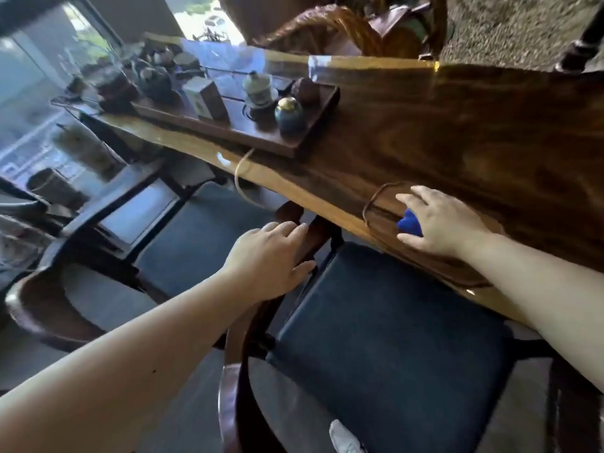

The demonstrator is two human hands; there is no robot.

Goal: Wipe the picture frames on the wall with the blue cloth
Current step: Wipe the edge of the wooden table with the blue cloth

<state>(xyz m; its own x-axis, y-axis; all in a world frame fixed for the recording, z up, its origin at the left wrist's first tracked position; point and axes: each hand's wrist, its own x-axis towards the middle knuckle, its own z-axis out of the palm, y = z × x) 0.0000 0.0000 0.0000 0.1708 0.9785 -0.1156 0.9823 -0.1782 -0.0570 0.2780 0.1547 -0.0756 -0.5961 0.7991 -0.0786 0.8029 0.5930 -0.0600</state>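
A small piece of the blue cloth [409, 223] shows under my right hand [441, 220], which lies palm down over it on a shallow wooden tray [376, 204] near the front edge of the long wooden table [474, 132]. Fingers curl around the cloth; most of it is hidden by the hand. My left hand [271, 256] rests with fingers spread on the dark wooden arm of a chair [313, 233] below the table edge and holds nothing. No picture frames or wall are in view.
A dark-cushioned chair [392, 322] stands right below me. A tea tray [235, 122] with a lidded cup, a round jar and a box sits at the table's left. More chairs [130, 210] stand at the left, and a carved wooden piece [343, 24] behind the table.
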